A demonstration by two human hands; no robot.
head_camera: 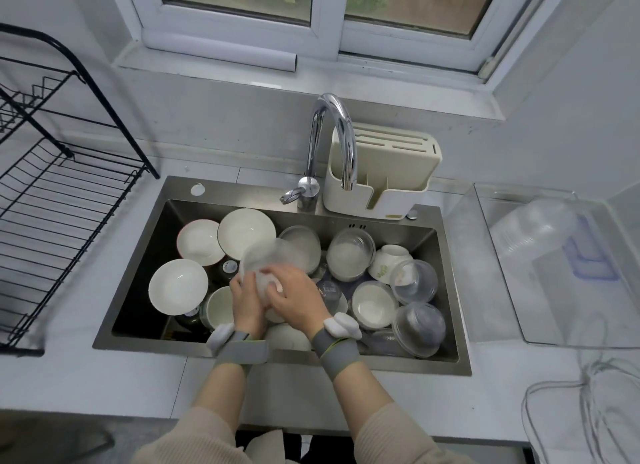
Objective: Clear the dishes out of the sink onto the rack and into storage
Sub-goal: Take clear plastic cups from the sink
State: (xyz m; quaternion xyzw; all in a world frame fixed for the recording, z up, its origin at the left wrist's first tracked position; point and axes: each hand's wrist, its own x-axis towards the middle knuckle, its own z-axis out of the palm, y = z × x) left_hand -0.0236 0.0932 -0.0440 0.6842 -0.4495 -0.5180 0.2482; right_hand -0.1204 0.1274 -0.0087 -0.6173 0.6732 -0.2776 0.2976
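Note:
The steel sink [138,256] is full of dishes: white plates [246,233], white bowls [374,304] and clear bowls [419,325]. Over its middle, both hands hold a clear plastic container [266,259], tilted and blurred. My left hand [244,308] grips its lower left side. On the container's lower right side my right hand [298,299] is closed. An empty black wire dish rack [52,200] stands on the counter at the left.
A chrome tap [332,134] arches over the sink's back edge, with a cream cutlery holder [384,173] behind it. At the right lies a clear storage bin [554,273] holding stacked clear cups [530,231]. White cable [588,411] lies at the near right.

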